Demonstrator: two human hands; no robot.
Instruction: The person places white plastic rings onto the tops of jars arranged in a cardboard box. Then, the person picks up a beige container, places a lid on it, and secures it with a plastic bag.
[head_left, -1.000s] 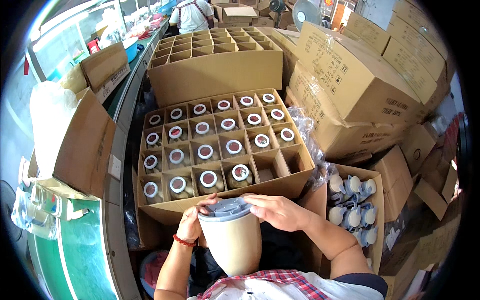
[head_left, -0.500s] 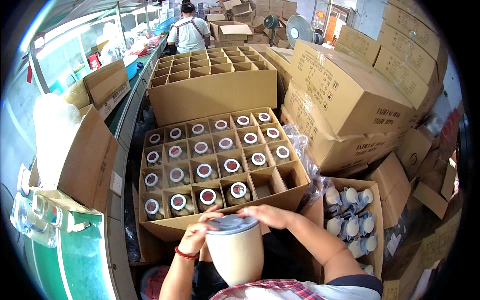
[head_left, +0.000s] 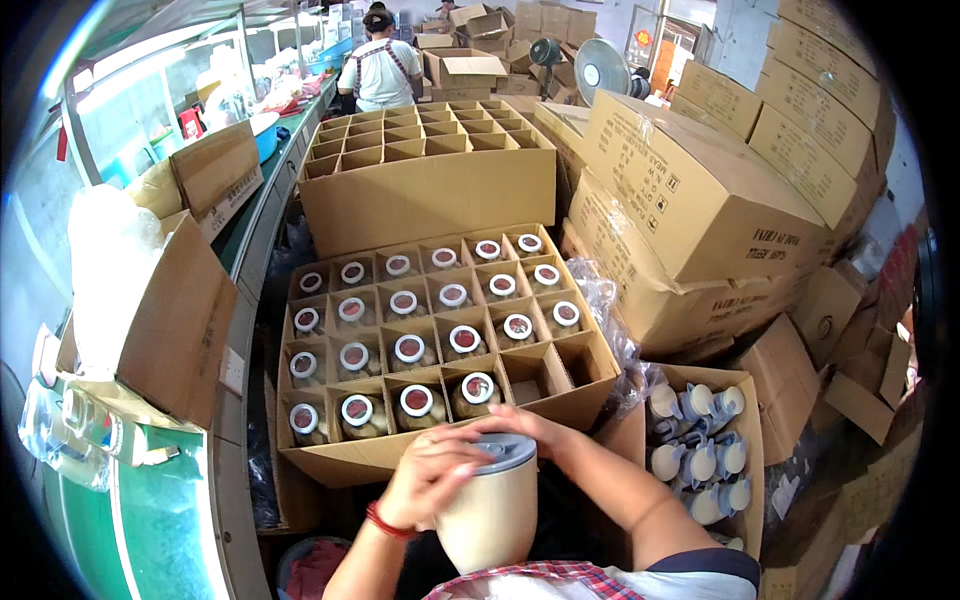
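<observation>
A tall cream jug [head_left: 487, 520] with a grey lid [head_left: 503, 452] stands close against my body, slightly tilted. My left hand [head_left: 436, 474], a red cord at the wrist, lies over the lid's left side with its fingers curved across the top. My right hand [head_left: 532, 430] grips the far right rim of the lid; the jug's body partly hides its fingertips. Just beyond both hands sits a divided carton [head_left: 350, 455] of round glass jars with white-rimmed, dark red lids; the nearest jar [head_left: 477, 392] is right by my right fingers.
An open box [head_left: 750, 400] of several jugs with pale lids and grey-blue handles sits at my right. Behind stands another divided carton [head_left: 430, 190]. Stacked cartons [head_left: 690, 190] rise at right. A green workbench [head_left: 165, 520] runs along the left. A person [head_left: 380, 70] stands far back.
My left hand has slid from the lid's left edge onto its top, nearer my right hand. The jug has shifted slightly right and its lid looks more turned toward the far side.
</observation>
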